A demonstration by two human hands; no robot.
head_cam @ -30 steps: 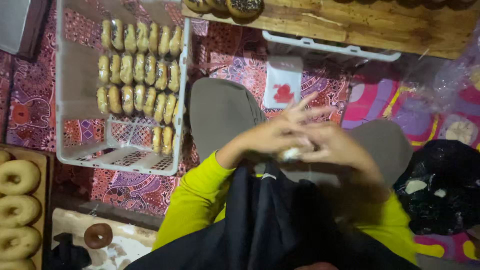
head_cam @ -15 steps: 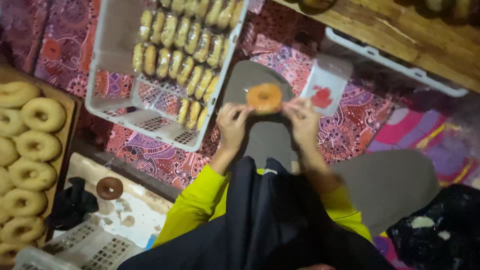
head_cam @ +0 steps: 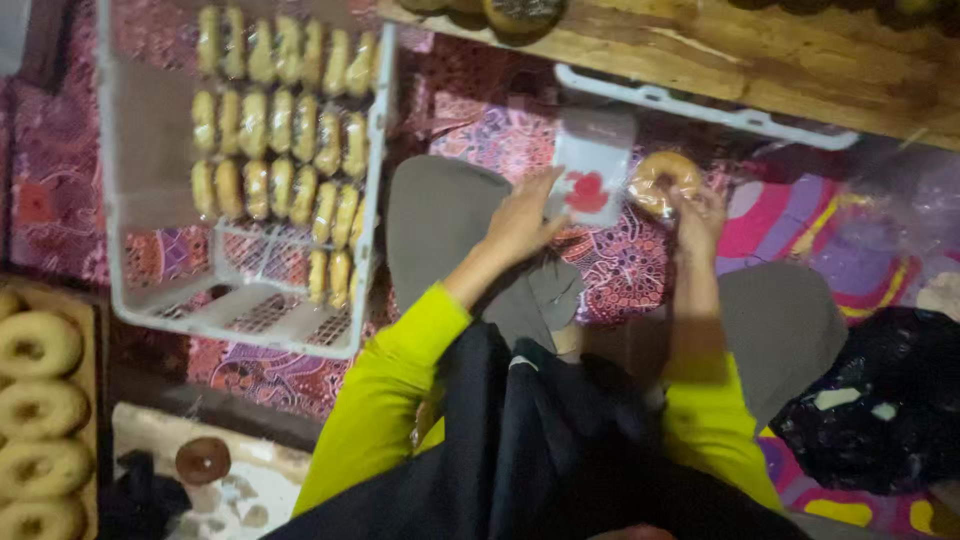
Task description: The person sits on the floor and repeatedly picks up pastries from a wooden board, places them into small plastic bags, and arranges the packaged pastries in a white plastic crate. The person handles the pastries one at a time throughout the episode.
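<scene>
A patterned red and purple floor cloth is being spread under everything, and a rough wooden plank shelf is being seen along the top edge. At the left, a large white plastic lattice crate is being filled with rows of wrapped pale doughnuts, and a wooden tray of plain ring doughnuts is lying at the far left edge. A crumpled black plastic bag is lying at the right. Between the grey-clad knees, a small clear plastic packet with a red mark is being pinched by the left hand, its grip closed on the packet's lower edge. Just beside the packet, a golden glazed ring doughnut is being held by the right hand, fingers clamped on its lower rim.
</scene>
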